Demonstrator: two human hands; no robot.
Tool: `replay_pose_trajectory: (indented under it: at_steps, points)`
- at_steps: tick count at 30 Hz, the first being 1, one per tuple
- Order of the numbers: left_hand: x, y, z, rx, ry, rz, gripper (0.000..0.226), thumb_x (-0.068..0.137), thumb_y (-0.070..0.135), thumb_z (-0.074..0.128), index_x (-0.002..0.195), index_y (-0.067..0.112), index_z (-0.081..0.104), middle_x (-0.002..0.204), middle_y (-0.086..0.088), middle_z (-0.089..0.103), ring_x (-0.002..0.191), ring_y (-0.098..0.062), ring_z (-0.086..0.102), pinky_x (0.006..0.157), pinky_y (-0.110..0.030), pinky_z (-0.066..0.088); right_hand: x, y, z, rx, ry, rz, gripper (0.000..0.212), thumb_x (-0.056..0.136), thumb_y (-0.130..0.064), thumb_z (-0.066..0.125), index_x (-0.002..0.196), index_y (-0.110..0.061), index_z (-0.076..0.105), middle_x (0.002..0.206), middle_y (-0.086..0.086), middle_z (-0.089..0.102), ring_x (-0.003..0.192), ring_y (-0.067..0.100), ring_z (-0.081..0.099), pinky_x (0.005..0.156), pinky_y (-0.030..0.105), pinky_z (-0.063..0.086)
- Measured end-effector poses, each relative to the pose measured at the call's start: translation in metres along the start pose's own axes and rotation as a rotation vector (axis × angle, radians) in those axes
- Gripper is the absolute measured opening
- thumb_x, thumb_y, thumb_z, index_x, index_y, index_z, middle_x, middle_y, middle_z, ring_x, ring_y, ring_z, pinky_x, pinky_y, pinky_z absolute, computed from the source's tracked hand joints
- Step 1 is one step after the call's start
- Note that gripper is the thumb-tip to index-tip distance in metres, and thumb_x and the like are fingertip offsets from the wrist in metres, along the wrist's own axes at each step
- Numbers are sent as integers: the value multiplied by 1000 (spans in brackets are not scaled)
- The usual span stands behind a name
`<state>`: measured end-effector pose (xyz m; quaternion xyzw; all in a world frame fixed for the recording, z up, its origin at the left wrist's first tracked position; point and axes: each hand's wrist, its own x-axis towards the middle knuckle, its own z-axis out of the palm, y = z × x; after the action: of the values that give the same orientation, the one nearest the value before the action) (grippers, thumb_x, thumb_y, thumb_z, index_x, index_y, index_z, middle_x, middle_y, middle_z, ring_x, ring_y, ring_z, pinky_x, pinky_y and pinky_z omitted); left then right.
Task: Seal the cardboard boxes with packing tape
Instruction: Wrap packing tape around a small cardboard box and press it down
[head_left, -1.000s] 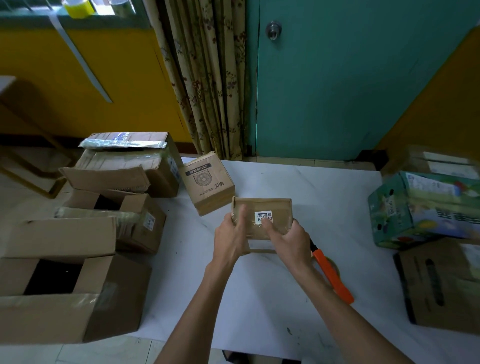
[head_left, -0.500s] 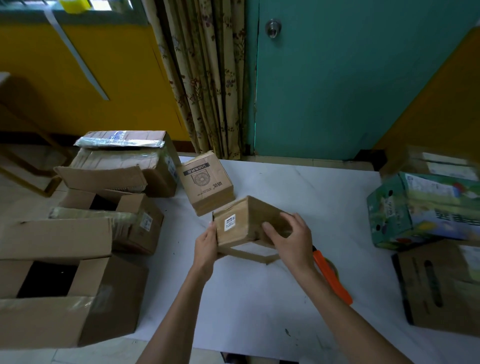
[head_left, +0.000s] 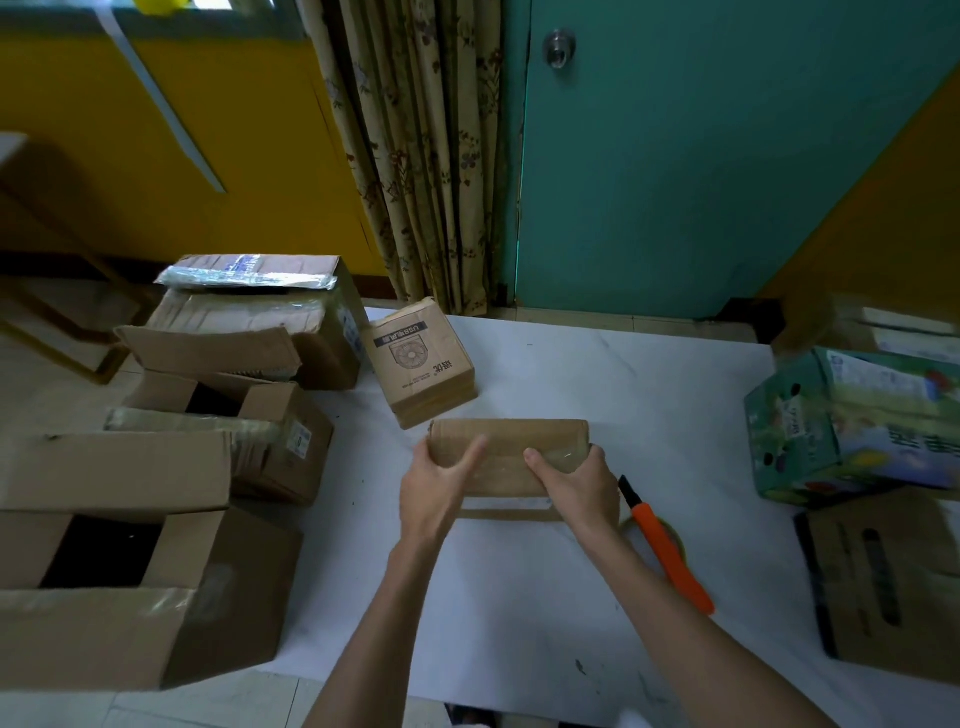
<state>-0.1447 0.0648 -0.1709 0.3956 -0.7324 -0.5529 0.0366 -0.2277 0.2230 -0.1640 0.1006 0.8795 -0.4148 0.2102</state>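
We hold the small brown box (head_left: 509, 441) at the middle of the white worktop (head_left: 597, 374). Our left hand (head_left: 436, 486) grips its left end and our right hand (head_left: 579, 483) grips its right end. An orange knife (head_left: 670, 556) lies just beside our right hand.

One wide-angle head cam, looking forward and down from over the near edge of the white table (head_left: 519, 613), sitting close above left hand (head_left: 435, 486) and right hand (head_left: 577, 486), taking in the teal door (head_left: 727, 182) beyond.

Left hand (head_left: 435, 486), right hand (head_left: 577, 480) around box (head_left: 511, 440)
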Motion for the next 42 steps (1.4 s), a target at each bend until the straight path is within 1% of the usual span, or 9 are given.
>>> replay_pose_trajectory:
  at_steps: [6, 9, 16, 19, 23, 27, 32, 38, 42]
  points:
    - [-4, 1, 13, 172, 90, 28, 88, 70, 61, 83, 138, 27, 38, 116, 9, 55, 102, -13, 58, 87, -35, 57, -1, -3, 2, -70, 19, -12, 90, 64, -66, 80, 127, -10, 46, 120, 6, 60, 110, 28, 61, 84, 36, 52]
    - [-7, 3, 12, 89, 141, 33, 69, 85, 47, 77, 139, 18, 45, 114, 3, 60, 94, -11, 58, 80, -24, 53, -1, 1, 4, -36, 31, -34, 77, 68, -66, 76, 120, -15, 50, 115, 3, 64, 105, 25, 63, 87, 40, 54]
    - [-2, -3, 0, 206, 121, 110, 46, 102, 36, 56, 138, 8, 52, 121, -6, 64, 98, -14, 59, 89, -34, 55, 0, 9, 1, 47, 15, -54, 55, 84, -54, 69, 120, -14, 55, 112, 1, 66, 98, 19, 62, 76, 29, 47]
    - [6, 5, -3, 288, 63, 41, 45, 102, 41, 54, 131, 7, 51, 117, -9, 64, 90, -14, 58, 80, -31, 54, 5, 3, -2, -16, -19, -40, 64, 83, -55, 69, 123, -10, 49, 120, 7, 63, 102, 22, 59, 82, 32, 48]
    - [8, 10, 3, 362, -17, -47, 83, 77, 71, 72, 130, 17, 38, 112, 4, 53, 102, -21, 59, 85, -40, 56, 11, -5, -7, -84, -109, 62, 101, 73, -64, 74, 142, -5, 30, 134, 13, 54, 120, 32, 56, 81, 32, 45]
    - [9, 7, 7, 336, 9, -49, 76, 80, 68, 70, 129, 18, 39, 111, 3, 54, 101, -20, 60, 86, -43, 58, 19, 1, -6, -98, -122, 69, 75, 69, -73, 70, 108, -11, 58, 103, 2, 66, 90, 21, 63, 71, 32, 51]
    - [10, 1, 6, 410, 109, 25, 46, 101, 57, 42, 121, 16, 46, 97, 1, 60, 85, -17, 63, 82, -45, 59, 19, 3, -5, -115, -65, 17, 51, 89, -64, 54, 74, -16, 50, 74, 0, 58, 64, 15, 54, 51, 28, 35]
    - [15, 7, 5, 471, 93, 7, 34, 107, 50, 31, 110, 18, 44, 94, -4, 61, 75, -12, 55, 78, -41, 56, 27, 5, 0, 21, -97, 68, 48, 91, -56, 58, 92, -8, 59, 87, 4, 63, 82, 24, 61, 64, 31, 44]
    - [19, 14, 3, 502, 9, -54, 59, 92, 73, 47, 113, 19, 39, 100, 1, 59, 87, -17, 61, 83, -43, 57, 32, -2, -3, 70, -135, 138, 49, 89, -50, 65, 105, -5, 61, 102, 8, 66, 93, 26, 63, 75, 32, 49]
